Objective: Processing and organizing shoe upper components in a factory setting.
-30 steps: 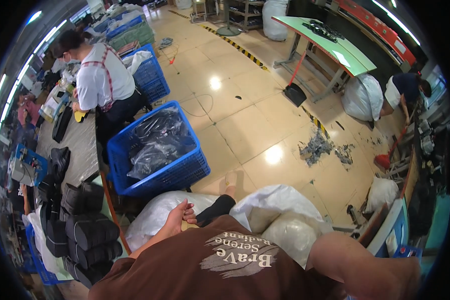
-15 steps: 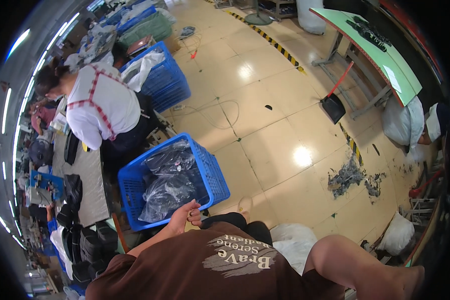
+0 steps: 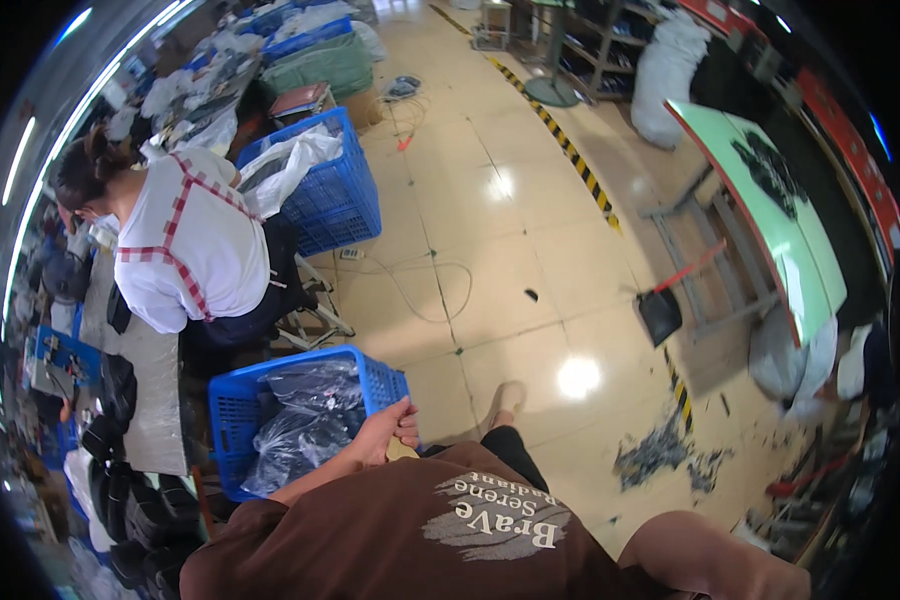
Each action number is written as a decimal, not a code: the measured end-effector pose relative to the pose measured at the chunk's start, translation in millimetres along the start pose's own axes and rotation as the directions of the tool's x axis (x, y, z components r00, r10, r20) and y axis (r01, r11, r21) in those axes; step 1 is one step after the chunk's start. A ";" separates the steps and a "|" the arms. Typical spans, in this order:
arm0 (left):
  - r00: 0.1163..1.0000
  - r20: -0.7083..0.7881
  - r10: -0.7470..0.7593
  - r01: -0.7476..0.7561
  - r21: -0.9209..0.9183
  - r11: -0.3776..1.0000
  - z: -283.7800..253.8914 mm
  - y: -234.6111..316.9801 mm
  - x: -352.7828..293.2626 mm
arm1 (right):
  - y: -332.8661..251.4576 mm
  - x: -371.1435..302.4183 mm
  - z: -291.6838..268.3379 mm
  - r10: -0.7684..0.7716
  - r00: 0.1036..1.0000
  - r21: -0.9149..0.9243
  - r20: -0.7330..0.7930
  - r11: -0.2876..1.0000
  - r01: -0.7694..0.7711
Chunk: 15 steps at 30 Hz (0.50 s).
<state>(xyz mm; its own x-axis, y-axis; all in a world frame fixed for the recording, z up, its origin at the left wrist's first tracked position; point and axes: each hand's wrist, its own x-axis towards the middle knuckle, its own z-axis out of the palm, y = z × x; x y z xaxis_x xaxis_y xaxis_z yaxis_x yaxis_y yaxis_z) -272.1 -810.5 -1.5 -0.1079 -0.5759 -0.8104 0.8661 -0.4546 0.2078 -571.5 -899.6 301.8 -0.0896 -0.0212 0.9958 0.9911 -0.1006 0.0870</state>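
My left hand (image 3: 390,432) is closed in front of my body, beside the near right corner of a blue plastic crate (image 3: 388,384). A tan piece (image 3: 401,450) shows just under the fingers; whether I hold it I cannot make out. Inside the crate lie dark goods in clear plastic bags (image 3: 305,425). My right arm (image 3: 710,555) is bent out at the lower right, and its hand is not visible.
A person (image 3: 195,235) sits at a long worktable (image 3: 150,390) on the left. Behind them stand stacked blue crates (image 3: 340,190). A cable (image 3: 467,290) loops over the floor. To the right are a dustpan (image 3: 659,316), a green-topped table (image 3: 770,210) and dark scraps (image 3: 655,452).
I have stepped forward, with one foot now out in front. The crate sits lower in view, closer to me. My left hand stays closed; my right arm has shifted lower.
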 end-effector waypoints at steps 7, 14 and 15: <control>0.952 -0.098 0.290 -0.302 -0.142 0.943 96.0 68.4 69.3 | 38.5 -170.2 -177.4 0.715 0.014 0.331 -0.699 0.341 -0.880; 0.783 -0.071 0.618 -0.621 -0.048 0.782 198.0 116.6 96.7 | 165.8 -287.3 -217.8 0.803 -0.594 0.120 -0.045 -0.586 -0.801; 0.743 -0.070 0.665 -0.665 0.032 0.746 199.0 122.7 103.7 | 177.5 -287.6 -230.9 0.860 -0.507 0.108 0.050 -0.510 -0.854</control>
<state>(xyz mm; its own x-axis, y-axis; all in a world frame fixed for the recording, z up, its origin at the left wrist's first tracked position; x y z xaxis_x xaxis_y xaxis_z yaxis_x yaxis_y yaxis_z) -274.1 -1061.2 49.0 0.5301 -0.6830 -0.5026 0.7024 0.0215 0.7115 -392.6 -1141.1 23.9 0.9030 -0.0263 -0.4289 -0.4180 0.1771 -0.8910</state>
